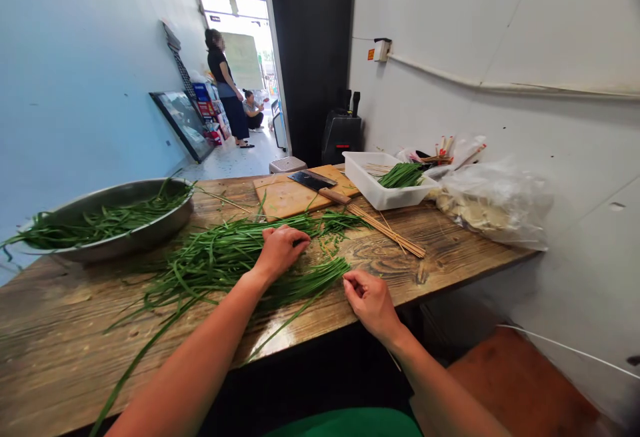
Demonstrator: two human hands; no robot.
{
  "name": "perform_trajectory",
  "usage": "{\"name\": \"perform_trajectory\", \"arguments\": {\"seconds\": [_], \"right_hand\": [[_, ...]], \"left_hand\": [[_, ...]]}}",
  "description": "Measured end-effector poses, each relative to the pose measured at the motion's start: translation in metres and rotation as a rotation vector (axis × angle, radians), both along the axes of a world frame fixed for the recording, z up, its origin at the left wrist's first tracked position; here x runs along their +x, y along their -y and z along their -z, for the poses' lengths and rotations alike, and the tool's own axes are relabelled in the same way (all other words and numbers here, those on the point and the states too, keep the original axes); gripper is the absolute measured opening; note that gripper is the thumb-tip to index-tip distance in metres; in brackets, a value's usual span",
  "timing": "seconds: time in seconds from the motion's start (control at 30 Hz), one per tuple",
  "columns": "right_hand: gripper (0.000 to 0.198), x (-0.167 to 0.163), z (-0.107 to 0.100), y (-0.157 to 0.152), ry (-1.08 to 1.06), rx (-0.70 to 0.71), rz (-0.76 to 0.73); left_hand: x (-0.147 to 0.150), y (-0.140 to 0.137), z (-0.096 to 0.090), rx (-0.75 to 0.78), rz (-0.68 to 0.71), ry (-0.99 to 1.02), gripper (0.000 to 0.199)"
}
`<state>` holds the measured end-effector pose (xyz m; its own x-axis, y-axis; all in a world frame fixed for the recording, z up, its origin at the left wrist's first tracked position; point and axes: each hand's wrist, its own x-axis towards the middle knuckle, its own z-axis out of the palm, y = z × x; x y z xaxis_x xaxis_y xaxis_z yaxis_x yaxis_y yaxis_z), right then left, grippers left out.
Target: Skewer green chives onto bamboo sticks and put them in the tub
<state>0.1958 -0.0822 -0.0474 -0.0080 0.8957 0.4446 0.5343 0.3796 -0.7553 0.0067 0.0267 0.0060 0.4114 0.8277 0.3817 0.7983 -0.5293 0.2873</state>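
Long green garlic chives [215, 250] lie in a loose heap across the wooden table. My left hand [283, 249] rests on the heap, its fingers curled down and closed on some of the stalks; the fingertips are partly hidden. Just to its right, a narrower bunch of chives [320, 277] has its cut ends lined up. My right hand [371, 300] is closed in a pinch beside those ends. A thin pale stick, which looks like a skewer [394, 360], shows below the right wrist, in line with the pinch. Several bamboo skewers [390, 230] lie beyond the hands.
A metal basin [140, 230] of chives stands left. A cleaver [313, 180] lies on the cutting board [280, 198]. Behind the skewers are a white plastic tray [400, 198] with chives and a clear plastic bag [495, 204]. Two people are in the far doorway.
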Motion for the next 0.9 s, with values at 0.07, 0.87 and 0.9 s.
{"name": "perform_trajectory", "arguments": {"seconds": [0.07,0.87,0.9], "right_hand": [[0.015,0.0,0.0,0.0,-0.004,0.001,-0.001],[0.016,0.001,-0.001,-0.002,-0.01,0.008,-0.019],[0.016,0.001,-0.001,-0.002,-0.008,0.009,-0.017]], "left_hand": [[0.004,0.002,0.001,-0.049,-0.051,0.082,0.017],[0.016,0.009,0.002,-0.183,-0.191,0.254,0.02],[0.016,0.009,0.002,-0.182,-0.188,0.257,0.02]]}}
